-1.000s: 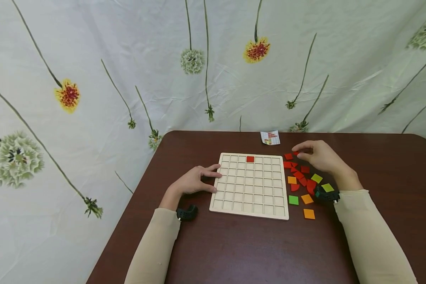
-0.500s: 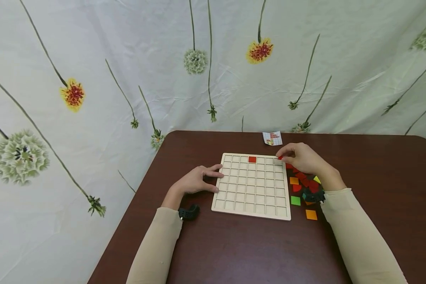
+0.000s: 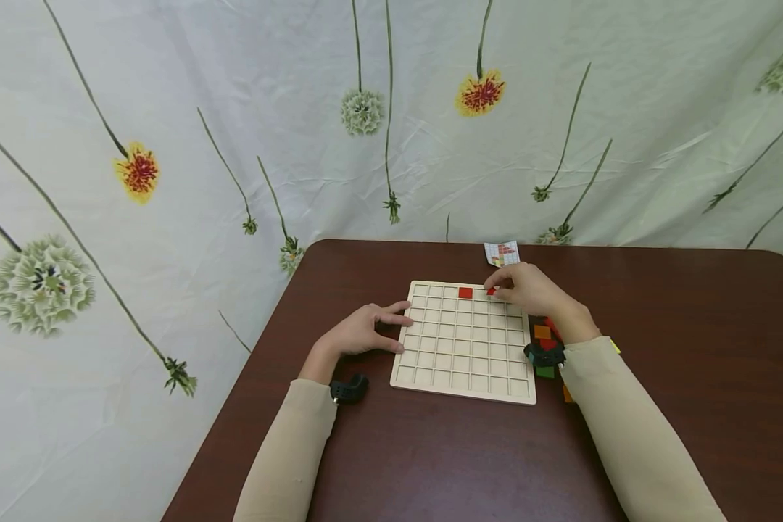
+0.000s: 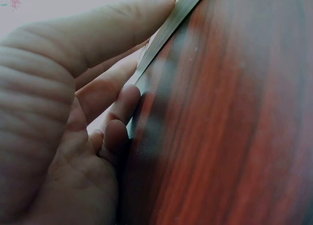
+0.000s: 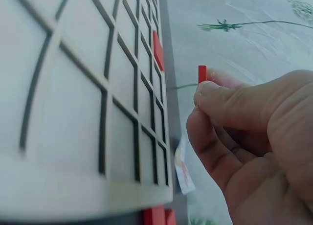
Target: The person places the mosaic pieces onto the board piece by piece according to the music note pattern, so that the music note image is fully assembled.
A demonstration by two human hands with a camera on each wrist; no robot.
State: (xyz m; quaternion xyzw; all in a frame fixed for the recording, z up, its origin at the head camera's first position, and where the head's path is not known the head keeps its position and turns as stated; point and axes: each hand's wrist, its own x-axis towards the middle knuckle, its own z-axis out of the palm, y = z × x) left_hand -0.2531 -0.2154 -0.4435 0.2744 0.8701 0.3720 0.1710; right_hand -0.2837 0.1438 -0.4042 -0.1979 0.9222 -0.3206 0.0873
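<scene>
Red piece (image 3: 492,291), head view: pinched between thumb and fingers of the right hand (image 3: 528,288), over the far row of the pale grid board (image 3: 460,348), to the right of a seated red square (image 3: 465,293). The left hand (image 3: 359,332), fingers extended and spread, touches the board's left edge; coloured tiles (image 3: 542,332) lie beside the right edge. Left wrist view: thumb and fingers lie along the board's rim, near the brown tabletop (image 4: 234,112). Right wrist view: the pinch is narrow, the piece held upright, apart from the board.
</scene>
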